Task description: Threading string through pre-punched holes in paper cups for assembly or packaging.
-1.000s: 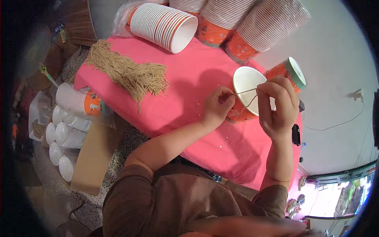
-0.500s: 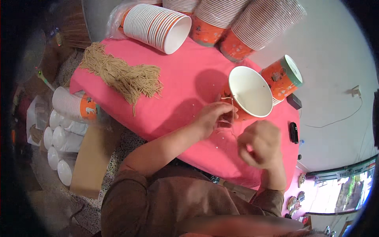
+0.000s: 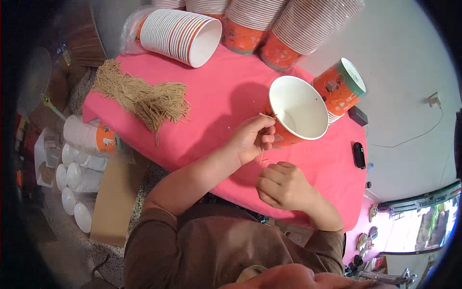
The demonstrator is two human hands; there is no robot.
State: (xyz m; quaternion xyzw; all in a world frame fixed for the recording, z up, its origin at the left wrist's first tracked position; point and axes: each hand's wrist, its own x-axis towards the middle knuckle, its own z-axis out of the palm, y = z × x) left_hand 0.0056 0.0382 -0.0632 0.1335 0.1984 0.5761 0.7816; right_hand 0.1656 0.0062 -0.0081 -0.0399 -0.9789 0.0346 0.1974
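Observation:
A white-lined orange paper bucket point(image 3: 301, 108) stands tilted toward me on the pink-covered table. At its left rim, my left hand point(image 3: 252, 137) is closed, thumb and forefinger pinching a thin tan string point(image 3: 267, 116) that passes at the rim. More of the string hangs below that hand and trails toward my right hand point(image 3: 285, 187). The right hand is a loose fist over the table's near side, apart from the bucket; its fingers hide the string's end. A small dark spot marks the bucket's wall opposite, near the right rim.
A bundle of tan strings point(image 3: 144, 98) lies at the left. Nested bucket stacks point(image 3: 180, 36) line the back, and upside-down buckets point(image 3: 339, 86) stand at the right. A black object point(image 3: 359, 155) lies by the right edge. Beside the table are a cardboard box point(image 3: 115, 202) and more stacked buckets point(image 3: 86, 135).
My right hand has moved left and slightly down, closer to below my left hand. The left hand has shifted up to the rim and pinches the string there. The whole view has shifted slightly.

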